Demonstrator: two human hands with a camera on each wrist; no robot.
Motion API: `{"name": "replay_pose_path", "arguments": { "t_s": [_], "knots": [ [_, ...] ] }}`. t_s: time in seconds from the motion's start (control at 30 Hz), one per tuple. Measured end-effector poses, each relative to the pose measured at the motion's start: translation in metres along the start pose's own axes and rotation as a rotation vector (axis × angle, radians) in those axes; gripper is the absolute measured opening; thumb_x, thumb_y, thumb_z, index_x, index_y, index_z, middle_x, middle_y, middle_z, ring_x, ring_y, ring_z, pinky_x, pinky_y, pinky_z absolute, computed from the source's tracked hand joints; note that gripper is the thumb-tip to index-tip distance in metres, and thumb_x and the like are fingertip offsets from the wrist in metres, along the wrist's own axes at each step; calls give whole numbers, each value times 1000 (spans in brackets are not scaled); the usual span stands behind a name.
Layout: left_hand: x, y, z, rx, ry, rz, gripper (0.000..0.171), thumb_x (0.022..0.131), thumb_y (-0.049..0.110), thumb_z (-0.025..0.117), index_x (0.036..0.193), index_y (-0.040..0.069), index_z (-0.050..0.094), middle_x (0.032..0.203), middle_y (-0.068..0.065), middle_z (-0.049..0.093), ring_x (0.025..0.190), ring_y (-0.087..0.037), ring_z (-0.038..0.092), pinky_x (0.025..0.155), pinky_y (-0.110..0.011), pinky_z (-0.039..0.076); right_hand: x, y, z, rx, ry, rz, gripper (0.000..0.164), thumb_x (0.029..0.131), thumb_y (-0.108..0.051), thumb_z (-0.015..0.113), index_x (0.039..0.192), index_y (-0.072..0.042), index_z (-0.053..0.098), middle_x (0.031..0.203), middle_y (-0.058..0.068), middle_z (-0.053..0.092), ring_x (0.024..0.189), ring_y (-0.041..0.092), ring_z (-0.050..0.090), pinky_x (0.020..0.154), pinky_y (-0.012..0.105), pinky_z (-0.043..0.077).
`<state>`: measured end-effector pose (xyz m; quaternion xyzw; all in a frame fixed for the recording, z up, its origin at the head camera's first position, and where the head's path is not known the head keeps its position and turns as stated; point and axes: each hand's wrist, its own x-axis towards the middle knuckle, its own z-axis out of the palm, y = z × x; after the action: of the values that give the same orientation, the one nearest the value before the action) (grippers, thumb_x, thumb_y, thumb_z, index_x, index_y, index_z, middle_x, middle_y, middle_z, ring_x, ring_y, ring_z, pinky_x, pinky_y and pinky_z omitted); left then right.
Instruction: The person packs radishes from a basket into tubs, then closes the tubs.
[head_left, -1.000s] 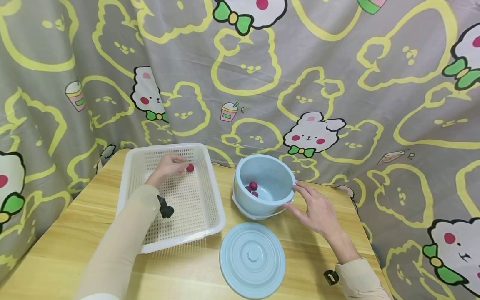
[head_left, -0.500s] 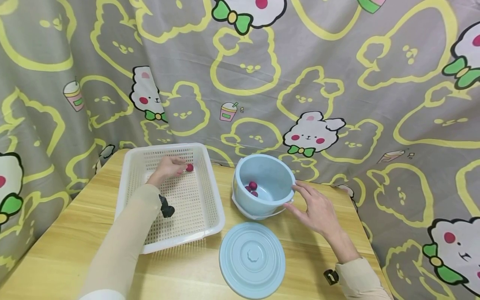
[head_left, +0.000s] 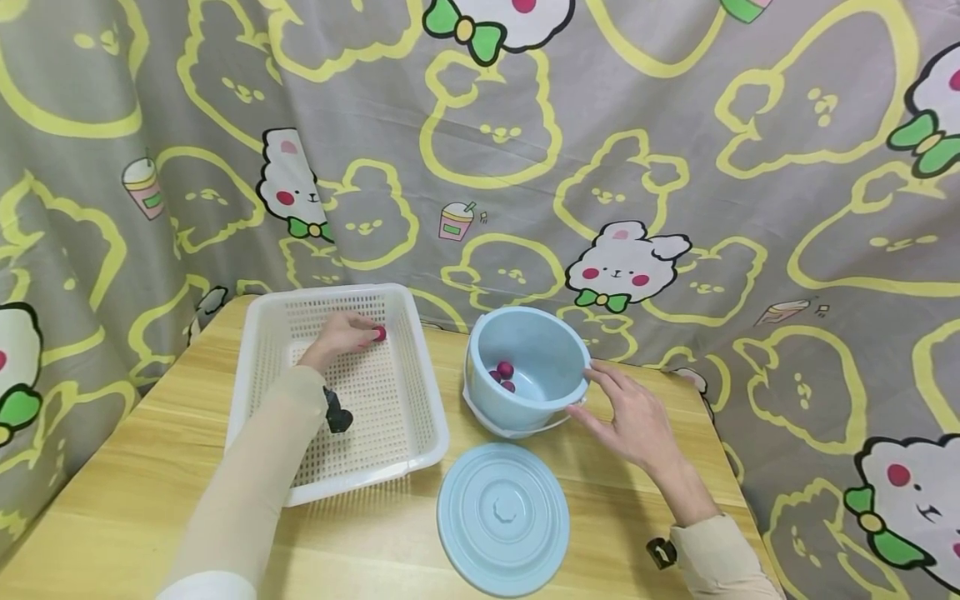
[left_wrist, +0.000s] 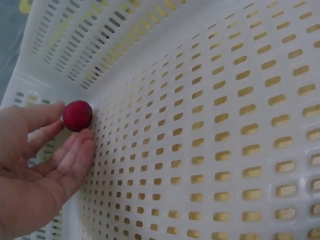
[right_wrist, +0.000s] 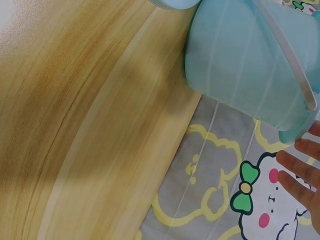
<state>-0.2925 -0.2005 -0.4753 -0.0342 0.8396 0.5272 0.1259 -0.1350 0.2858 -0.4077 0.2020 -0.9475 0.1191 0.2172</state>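
At the far right corner of the white perforated basket, my left hand is at a small dark red ball. In the left wrist view the ball is pinched between the thumb and fingers, close to the basket wall. My right hand touches the rim of the light blue bucket with nearly straight fingers and thumb. The right wrist view shows its fingers beside the bucket rim. Inside the bucket lie several red balls.
A round blue lid lies flat on the wooden table, in front of the bucket. The bucket's white handle hangs down its side. A patterned grey curtain rises behind the table's far edge.
My left hand has moved slightly toward the ball in the basket corner, and its fingers have closed around it. The right hand stays at the bucket rim.
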Motion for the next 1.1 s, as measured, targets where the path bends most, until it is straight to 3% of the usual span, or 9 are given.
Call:
{"name": "replay_pose_path", "arguments": {
  "t_s": [0.13, 0.37, 0.57, 0.87, 1.1],
  "knots": [
    [3, -2, -1, 8, -5, -10, 48, 102, 18, 70, 144, -3, 59, 144, -29, 62, 115, -30, 73, 98, -36, 64, 1, -1, 1, 0, 4, -4, 64, 85, -51, 84, 134, -13, 70, 142, 12, 69, 118, 40, 73, 82, 58, 64],
    [2, 3, 1, 17, -28, -9, 49, 104, 17, 68, 146, -5, 56, 146, -30, 60, 123, -38, 70, 105, -42, 62, 1, 0, 1, -3, 8, -10, 63, 84, -51, 84, 134, -14, 70, 141, 12, 69, 116, 39, 73, 78, 55, 64],
    [10, 1, 6, -5, -11, -27, 46, 102, 16, 71, 143, -3, 60, 140, -28, 65, 111, -28, 74, 95, -35, 65, 1, 2, 3, 5, 12, -19, 64, 84, -49, 85, 134, -13, 70, 141, 13, 69, 116, 40, 73, 83, 58, 64],
    [3, 10, 13, 3, -11, 0, 49, 101, 13, 71, 144, -5, 58, 140, -30, 64, 113, -31, 73, 99, -38, 64, 0, 0, 2, -8, 5, -13, 64, 84, -50, 84, 135, -14, 69, 142, 12, 69, 117, 40, 73, 80, 56, 64],
    [7, 11, 16, 8, 9, -21, 43, 99, 12, 73, 137, -6, 61, 139, -30, 63, 95, -19, 74, 86, -29, 65, 1, 0, 1, -5, 1, -5, 65, 84, -50, 85, 136, -14, 69, 143, 12, 68, 119, 40, 72, 84, 58, 64]
  ]
}}
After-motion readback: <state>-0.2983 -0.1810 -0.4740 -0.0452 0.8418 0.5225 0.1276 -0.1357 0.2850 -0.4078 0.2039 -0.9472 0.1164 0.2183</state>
